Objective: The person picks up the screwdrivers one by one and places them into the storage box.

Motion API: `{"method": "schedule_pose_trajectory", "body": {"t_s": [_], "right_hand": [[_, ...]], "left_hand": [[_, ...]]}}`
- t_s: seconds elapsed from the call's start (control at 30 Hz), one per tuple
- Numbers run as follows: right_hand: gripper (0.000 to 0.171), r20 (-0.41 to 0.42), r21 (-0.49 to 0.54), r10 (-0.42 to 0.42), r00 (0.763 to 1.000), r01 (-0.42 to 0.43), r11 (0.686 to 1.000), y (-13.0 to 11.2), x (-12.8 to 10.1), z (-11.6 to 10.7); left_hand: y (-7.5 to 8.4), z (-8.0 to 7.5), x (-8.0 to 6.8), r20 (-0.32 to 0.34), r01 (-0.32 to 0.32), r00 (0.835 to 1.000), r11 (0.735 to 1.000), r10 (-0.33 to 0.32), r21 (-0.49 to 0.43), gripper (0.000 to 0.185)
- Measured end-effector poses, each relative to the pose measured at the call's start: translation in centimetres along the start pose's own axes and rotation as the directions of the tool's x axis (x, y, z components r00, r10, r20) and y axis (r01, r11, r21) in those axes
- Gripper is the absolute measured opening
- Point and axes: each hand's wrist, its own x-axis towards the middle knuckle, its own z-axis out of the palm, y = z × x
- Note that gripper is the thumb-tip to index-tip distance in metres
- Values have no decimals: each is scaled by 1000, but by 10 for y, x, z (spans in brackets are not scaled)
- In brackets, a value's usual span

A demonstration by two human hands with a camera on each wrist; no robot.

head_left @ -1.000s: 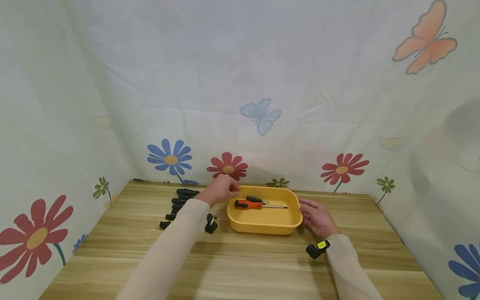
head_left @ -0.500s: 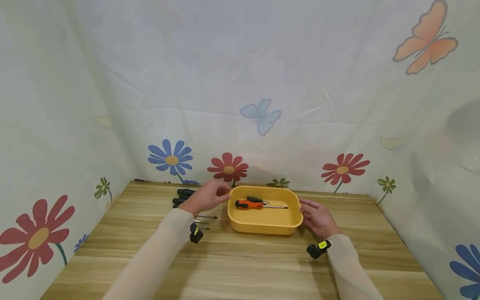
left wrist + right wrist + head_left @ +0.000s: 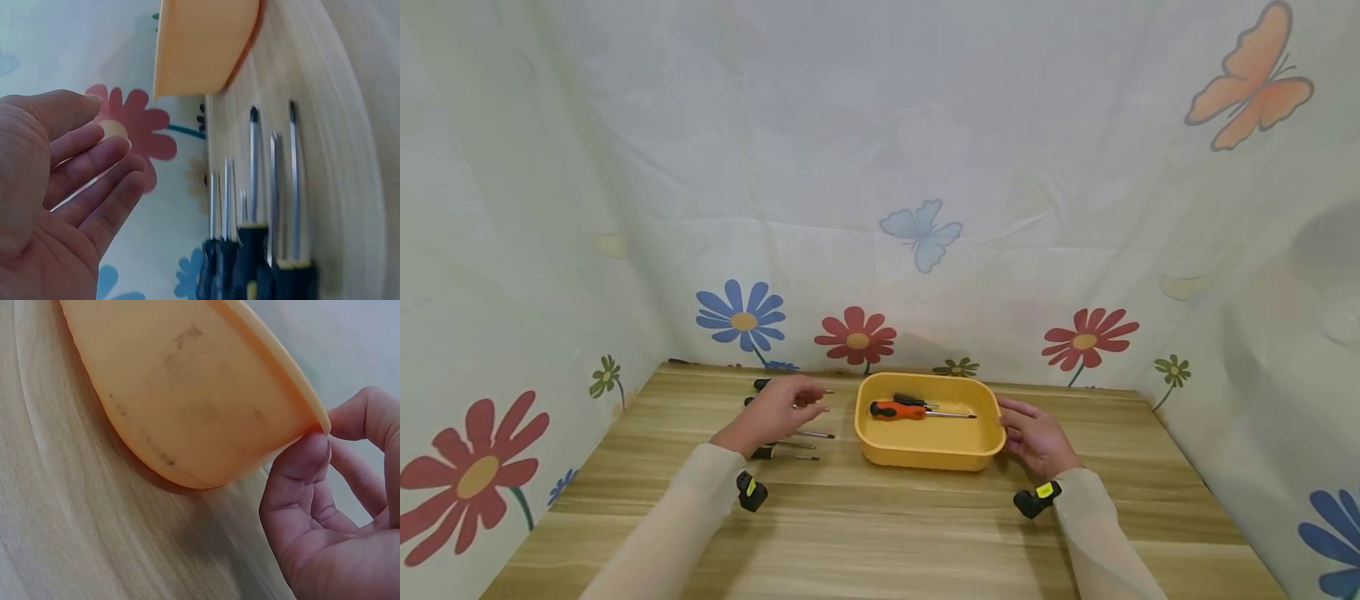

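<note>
A yellow tray [image 3: 928,454] stands mid-table with an orange-handled screwdriver [image 3: 897,409] and a smaller black one [image 3: 910,399] inside. My right hand [image 3: 1036,437] is at its right end; in the right wrist view the thumb [image 3: 300,462] presses under the tray [image 3: 187,394] rim and a finger curls over it. My left hand [image 3: 775,410] hovers with relaxed fingers, holding nothing, over a row of black-handled screwdrivers [image 3: 790,433] left of the tray. The left wrist view shows the bare palm [image 3: 56,187] above those screwdrivers [image 3: 250,250], with the tray [image 3: 206,44] beyond.
The wooden table [image 3: 887,533] is enclosed on three sides by a flower-and-butterfly printed cloth [image 3: 917,233]. The screwdriver row runs from near the back wall toward me, tips pointing at the tray. Bare tabletop lies in front of the tray.
My left hand has drawn back from the tray's left rim, moving left and toward me to hover over the screwdriver row. The right hand and tray have stayed put.
</note>
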Motion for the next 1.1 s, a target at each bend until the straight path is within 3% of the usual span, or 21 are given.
{"method": "schedule_pose_trajectory", "body": {"t_s": [0.33,0.53,1.0,1.1], "right_hand": [[54,60,11,-4,998,3,1000,0,-1,-1],[52,42,8,8,999,-8,1000,1,1,-1],[52,39,7,0,999,0,1000,0,2,-2],[51,31,11,-3,1000,2,1000,1,2,-1]], "left_hand": [[-29,-8,-28,-19,6,1000,1000,-6,-1,31],[-46,-12,-46,-35,25,999,1000,-25,2,29],[-83,-23,-77,-122,-52,991,997,59,62,35],[-88,-27,-83,-127,-38,991,998,45,59,34]]}}
